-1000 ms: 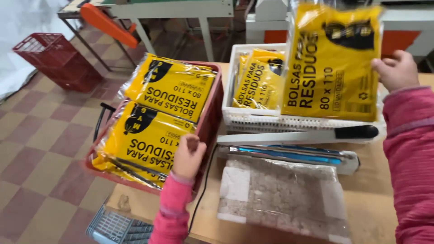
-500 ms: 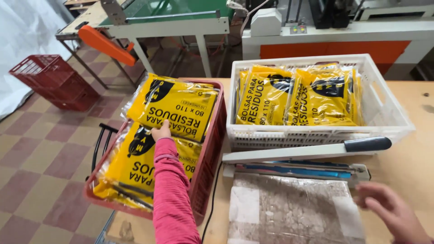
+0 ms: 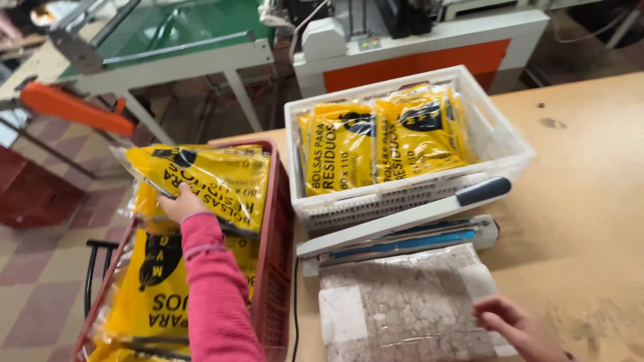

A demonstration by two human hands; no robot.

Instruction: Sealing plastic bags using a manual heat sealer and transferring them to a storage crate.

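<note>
My left hand [image 3: 180, 203], in a pink sleeve, grips the near edge of a yellow plastic bag packet [image 3: 208, 177] lying at the top of the red crate [image 3: 276, 255]. More yellow packets [image 3: 157, 295] lie below it in the same crate. My right hand [image 3: 513, 325] rests with loose fingers on the worn grey mat [image 3: 402, 308] in front of the heat sealer [image 3: 402, 224]; it holds nothing. The white crate [image 3: 506, 157] behind the sealer holds upright yellow packets [image 3: 382, 144].
The wooden table [image 3: 590, 221] stretches to the right. A machine with a green belt [image 3: 168, 33] and an orange-and-white machine [image 3: 429, 47] stand behind. A checkered floor [image 3: 40, 268] lies to the left, with a black frame [image 3: 90, 268] beside the red crate.
A yellow packet that my right hand held above the white crate now stands in it. That hand came down onto the mat. My left hand slid to the upper packet in the red crate.
</note>
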